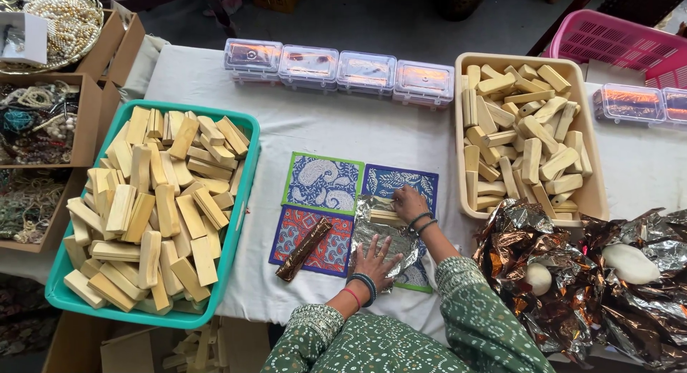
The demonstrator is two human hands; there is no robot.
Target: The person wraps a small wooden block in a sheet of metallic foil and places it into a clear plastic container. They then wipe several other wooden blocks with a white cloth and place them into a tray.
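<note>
Left hand [372,262] lies flat, fingers spread wide, pinning the silver foil sheet [383,233], while right hand [409,202] fingers grip a wooden block [385,217] on it.

We see a tray [247,174] full of wooden blocks [154,208] at the left and a second tray [593,194] at the right. Between them four mats [323,183] lie on the table [401,133]; a foil sheet [386,233] lies on the mats. Behind stand small boxes [338,71].
</note>
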